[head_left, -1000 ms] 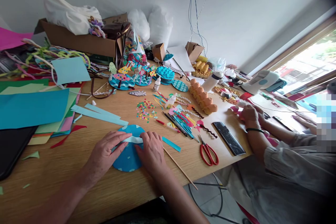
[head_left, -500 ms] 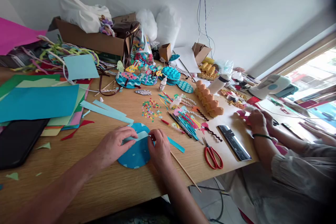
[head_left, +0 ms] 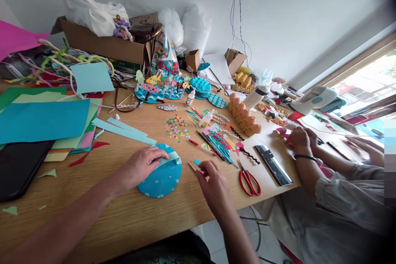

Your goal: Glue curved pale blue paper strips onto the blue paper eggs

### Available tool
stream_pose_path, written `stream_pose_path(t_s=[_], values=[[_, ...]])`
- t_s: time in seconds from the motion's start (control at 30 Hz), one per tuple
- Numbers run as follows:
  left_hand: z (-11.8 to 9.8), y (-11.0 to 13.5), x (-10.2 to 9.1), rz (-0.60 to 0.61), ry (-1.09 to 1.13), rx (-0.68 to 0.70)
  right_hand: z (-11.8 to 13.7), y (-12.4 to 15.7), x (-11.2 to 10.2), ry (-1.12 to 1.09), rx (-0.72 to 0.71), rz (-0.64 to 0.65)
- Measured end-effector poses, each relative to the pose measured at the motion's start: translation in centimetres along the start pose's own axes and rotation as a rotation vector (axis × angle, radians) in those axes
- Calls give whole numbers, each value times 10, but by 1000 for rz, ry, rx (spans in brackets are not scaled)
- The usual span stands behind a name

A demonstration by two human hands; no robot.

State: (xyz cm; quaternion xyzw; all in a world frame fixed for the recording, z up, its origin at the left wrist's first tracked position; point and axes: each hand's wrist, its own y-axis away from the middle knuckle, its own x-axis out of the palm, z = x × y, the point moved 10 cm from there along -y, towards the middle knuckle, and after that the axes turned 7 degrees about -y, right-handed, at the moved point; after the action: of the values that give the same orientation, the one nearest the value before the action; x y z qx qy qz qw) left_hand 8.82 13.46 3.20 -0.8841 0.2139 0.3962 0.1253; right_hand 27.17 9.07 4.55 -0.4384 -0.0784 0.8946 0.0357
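Note:
A round blue paper disc lies on the wooden table near its front edge. A pale blue paper strip lies across the disc's top. My left hand presses its fingers on that strip and the disc. My right hand sits to the right of the disc, its fingers closed around a thin wooden stick. A small blue paper piece lies just above that hand.
Red scissors and a black phone lie right of my right hand. Another person's hands work on pink paper at the right. Coloured paper sheets, a cardboard box, an orange egg carton and confetti crowd the table.
My right hand left the disc, moved right and picked up the wooden stick. My left hand stayed on the strip and disc.

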Motion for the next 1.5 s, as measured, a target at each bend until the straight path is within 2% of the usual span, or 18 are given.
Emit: stream_pose_path(t_s=[0.13,0.27,0.43,0.57,0.67,0.77,0.83,0.97,1.07,1.27,1.5], values=[[5,1,-1,16,-11,-29,-42,31,-14,284,157,177],[6,1,-2,19,-21,-49,-58,51,-14,417,257,287],[6,-1,-1,24,-40,-46,-56,51,-12,449,240,265],[7,-1,-1,20,-56,-32,-56,55,-26,341,190,163],[6,0,-1,30,-66,-19,-44,62,-40,163,117,66],[4,-2,0,40,-79,-8,-15,66,-47,2,-10,-55],[4,-3,1,43,-88,-2,4,68,-42,-85,-83,-92],[4,-4,2,51,-107,8,26,70,-14,-172,-155,-47],[4,-4,3,52,-121,7,32,73,-3,-201,-169,-12],[5,-5,6,59,-159,1,35,74,2,-189,-201,-31],[4,-4,8,80,-203,-25,34,81,16,-140,-251,-26]])
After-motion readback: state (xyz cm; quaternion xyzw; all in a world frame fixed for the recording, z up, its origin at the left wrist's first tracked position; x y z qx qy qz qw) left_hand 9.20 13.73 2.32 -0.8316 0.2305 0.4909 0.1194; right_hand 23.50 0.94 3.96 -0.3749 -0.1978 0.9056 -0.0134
